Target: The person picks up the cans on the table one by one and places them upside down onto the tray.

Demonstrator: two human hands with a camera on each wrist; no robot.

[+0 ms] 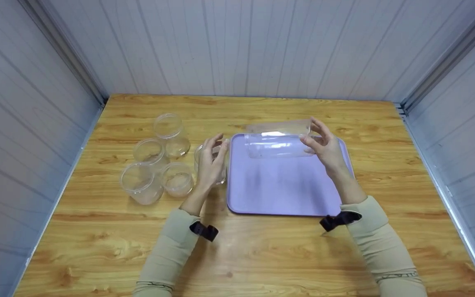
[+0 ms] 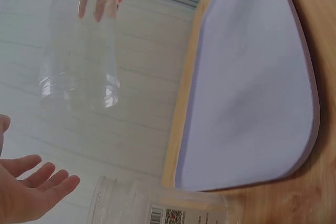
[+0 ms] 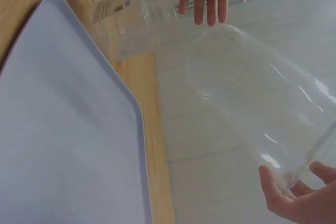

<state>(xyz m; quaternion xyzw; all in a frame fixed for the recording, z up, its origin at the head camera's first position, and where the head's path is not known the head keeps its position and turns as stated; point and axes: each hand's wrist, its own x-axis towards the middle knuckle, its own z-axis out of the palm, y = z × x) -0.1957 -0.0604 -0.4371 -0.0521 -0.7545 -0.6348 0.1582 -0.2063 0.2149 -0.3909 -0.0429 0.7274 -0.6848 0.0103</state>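
My right hand grips one end of a tall clear plastic jar, thumb on one side and fingers on the other. The jar lies sideways in the air over the far part of a purple tray, its free end pointing left. My left hand is held with fingers extended and nothing in them, left of the tray. Below it, a clear jar stands partly hidden by that hand; a label with a barcode shows on this jar in the left wrist view.
Several more clear jars stand grouped on the left of the wooden table, among them a tall one in front and another at the back. White panel walls enclose the back and both sides.
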